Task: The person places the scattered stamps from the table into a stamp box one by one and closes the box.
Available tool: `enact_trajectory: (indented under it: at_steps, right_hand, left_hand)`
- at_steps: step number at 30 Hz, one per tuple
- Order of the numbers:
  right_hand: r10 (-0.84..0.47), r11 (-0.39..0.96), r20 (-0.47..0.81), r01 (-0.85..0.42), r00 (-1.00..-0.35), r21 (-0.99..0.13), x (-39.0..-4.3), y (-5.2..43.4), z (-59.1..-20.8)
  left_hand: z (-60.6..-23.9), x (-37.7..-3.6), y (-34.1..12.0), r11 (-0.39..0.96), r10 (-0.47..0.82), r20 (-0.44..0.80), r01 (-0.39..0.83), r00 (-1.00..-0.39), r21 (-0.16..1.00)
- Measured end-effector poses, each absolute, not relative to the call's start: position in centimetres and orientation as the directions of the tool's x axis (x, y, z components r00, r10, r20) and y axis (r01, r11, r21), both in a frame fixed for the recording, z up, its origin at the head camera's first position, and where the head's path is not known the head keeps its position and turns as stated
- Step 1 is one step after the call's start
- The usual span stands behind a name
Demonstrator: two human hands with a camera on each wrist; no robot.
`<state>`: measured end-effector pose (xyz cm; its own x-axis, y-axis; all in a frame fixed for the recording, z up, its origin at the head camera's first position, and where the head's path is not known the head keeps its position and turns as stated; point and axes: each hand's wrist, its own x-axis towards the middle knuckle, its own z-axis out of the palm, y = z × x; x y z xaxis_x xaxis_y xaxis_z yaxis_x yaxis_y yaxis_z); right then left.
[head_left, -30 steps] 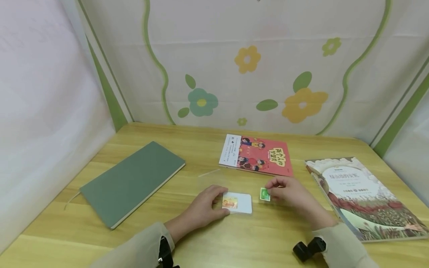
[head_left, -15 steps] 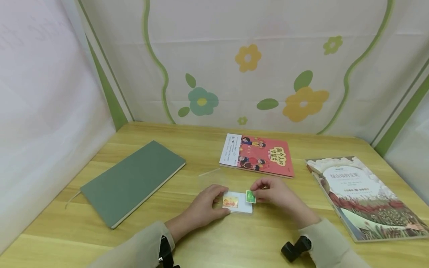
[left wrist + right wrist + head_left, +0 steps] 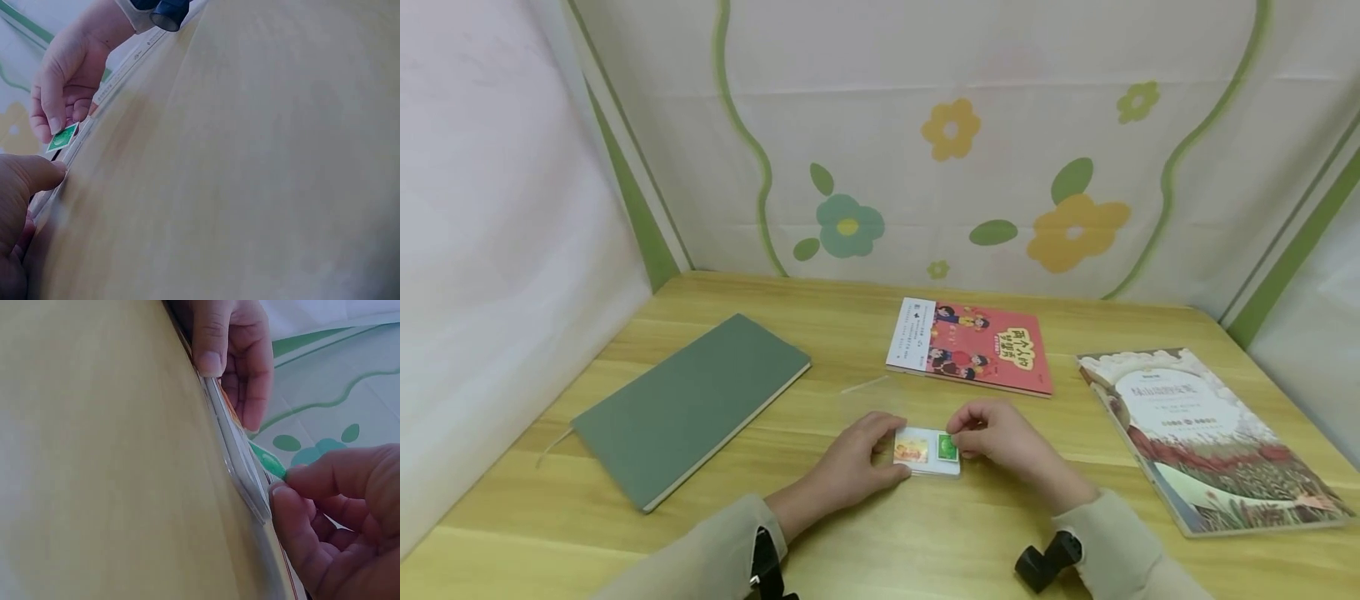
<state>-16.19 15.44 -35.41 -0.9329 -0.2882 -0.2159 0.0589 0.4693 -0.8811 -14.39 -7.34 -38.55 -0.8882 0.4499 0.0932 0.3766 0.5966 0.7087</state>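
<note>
I see the white card (image 3: 927, 451) flat on the desk (image 3: 880, 533), long axis left-right. Left hand (image 3: 850, 458) pinches its left end; right hand (image 3: 1000, 433) pinches the green stamp (image 3: 948, 447) over the card's right half, beside an orange stamp (image 3: 913, 449).

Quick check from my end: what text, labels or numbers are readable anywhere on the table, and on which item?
Red book: large yellow Chinese title on the cover, too blurred to read; small print on its white strip is also illegible.
Illustrated book: Chinese title in its white oval, too blurred to read.
Green stamp, orange stamp: no legible text.
Green notebook: no text.
</note>
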Motion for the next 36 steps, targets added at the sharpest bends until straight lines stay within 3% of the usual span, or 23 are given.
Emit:
enact_trajectory:
  at_steps: [22, 36]
  right_hand:
    - [-0.215, 0.642, -0.146, -0.027, -0.966, -0.766, -15.8, 14.3, -36.1]
    - [-0.161, 0.572, -0.187, 0.063, -0.969, -0.818, -16.1, 14.8, -35.5]
  left_hand:
    - [-38.8, -14.5, -7.6, 0.584, 0.460, 0.092, 0.379, -0.883, 0.718]
    - [-38.9, -14.8, -7.6, 0.587, 0.468, 0.090, 0.385, -0.879, 0.712]
